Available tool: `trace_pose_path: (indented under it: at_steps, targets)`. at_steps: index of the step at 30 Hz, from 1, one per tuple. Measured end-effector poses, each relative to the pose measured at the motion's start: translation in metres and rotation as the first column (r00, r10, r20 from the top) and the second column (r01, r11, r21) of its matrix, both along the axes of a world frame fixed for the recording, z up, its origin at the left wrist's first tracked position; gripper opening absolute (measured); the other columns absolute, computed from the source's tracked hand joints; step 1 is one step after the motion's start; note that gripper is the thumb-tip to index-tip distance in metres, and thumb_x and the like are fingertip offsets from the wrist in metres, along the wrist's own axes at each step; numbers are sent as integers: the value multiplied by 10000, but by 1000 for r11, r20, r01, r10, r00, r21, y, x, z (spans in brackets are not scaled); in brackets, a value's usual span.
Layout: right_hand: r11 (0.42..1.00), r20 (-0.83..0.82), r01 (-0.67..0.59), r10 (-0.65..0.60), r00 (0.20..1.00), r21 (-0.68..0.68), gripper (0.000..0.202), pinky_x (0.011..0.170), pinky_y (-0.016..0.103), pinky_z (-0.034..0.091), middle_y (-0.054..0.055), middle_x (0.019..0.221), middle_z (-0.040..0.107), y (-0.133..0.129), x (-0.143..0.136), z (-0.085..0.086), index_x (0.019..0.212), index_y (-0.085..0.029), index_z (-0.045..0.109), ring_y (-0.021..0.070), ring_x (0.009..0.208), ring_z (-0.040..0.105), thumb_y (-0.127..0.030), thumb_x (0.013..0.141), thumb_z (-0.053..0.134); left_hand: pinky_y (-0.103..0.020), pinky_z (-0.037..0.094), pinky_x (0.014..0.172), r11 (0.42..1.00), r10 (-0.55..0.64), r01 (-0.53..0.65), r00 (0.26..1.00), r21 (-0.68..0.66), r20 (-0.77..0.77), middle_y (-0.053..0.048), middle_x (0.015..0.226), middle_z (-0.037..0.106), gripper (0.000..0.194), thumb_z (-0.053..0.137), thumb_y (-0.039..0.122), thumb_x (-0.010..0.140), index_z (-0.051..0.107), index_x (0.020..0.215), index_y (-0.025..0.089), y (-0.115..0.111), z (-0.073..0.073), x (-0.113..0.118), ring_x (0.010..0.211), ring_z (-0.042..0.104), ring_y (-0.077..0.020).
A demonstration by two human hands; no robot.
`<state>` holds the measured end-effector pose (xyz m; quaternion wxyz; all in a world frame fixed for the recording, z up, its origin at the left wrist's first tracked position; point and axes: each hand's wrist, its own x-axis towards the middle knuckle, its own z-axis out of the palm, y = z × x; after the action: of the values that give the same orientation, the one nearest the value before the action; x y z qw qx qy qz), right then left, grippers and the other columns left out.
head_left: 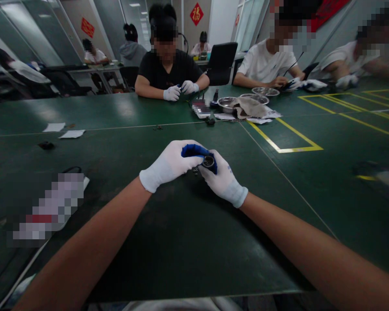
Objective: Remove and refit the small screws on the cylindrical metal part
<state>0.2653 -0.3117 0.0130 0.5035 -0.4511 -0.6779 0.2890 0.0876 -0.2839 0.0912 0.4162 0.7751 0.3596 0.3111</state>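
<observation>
Both my hands wear white gloves with blue on the palm side. A small dark round part with a metallic rim [208,162] sits between them, above the green table. My right hand [223,179] wraps around it, its round end facing me. The thumb of my left hand [176,162] reaches to the part's edge, while its fingers arch above with a gap showing blue. What the left fingertips touch is hidden behind the part. Several tiny metal pieces [195,171] lie on the table just below the hands.
A power strip [56,203] with a cable lies at left, near paper pieces [71,134] and a dark object [46,145]. Metal bowls [227,103] and a beige cloth [251,107] stand at the back. Gloved co-workers sit across the table. Yellow tape [301,150] marks the right side.
</observation>
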Motion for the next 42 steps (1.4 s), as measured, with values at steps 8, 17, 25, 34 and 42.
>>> trace_pose_path:
  at_steps: [8,17,25,34,42]
  targets:
    - [999,14,-50,50,999,2,191,652,358,508,13,834,623,0,-1,-3,1024,-244,477,189,697,580,-355,908,580,-393,620,924,986,33,-18,996,165,-85,-60,1048,764,157,738,215,891,789,1033,173,-4,-1,3,964,732,-214]
    - [999,37,-37,36,999,32,212,730,397,527,45,913,631,1,0,-5,1069,-241,491,218,780,602,-326,893,573,-369,578,858,962,176,-152,980,225,-89,-41,976,675,90,745,253,880,753,859,166,-7,-17,16,913,683,-193]
    - [996,67,8,-14,998,84,270,759,419,530,79,970,643,1,-3,-13,1133,-223,499,238,820,608,-306,885,567,-368,573,823,959,219,-186,966,215,-138,-43,956,672,104,741,243,860,716,793,168,-10,-16,20,892,672,-199]
    - [987,118,33,-52,992,156,298,806,439,548,102,1030,648,6,-2,-23,1168,-215,507,245,872,613,-266,879,557,-446,592,884,936,323,-273,918,224,-231,-60,903,703,76,738,249,860,725,829,180,-16,-13,27,894,689,-246]
    - [983,122,62,-84,989,171,311,875,468,544,121,1075,642,4,-3,-26,1186,-214,509,264,946,627,-249,880,554,-417,581,843,921,350,-279,899,272,-264,-59,923,682,88,715,233,889,734,821,180,-19,-14,30,869,675,-232]
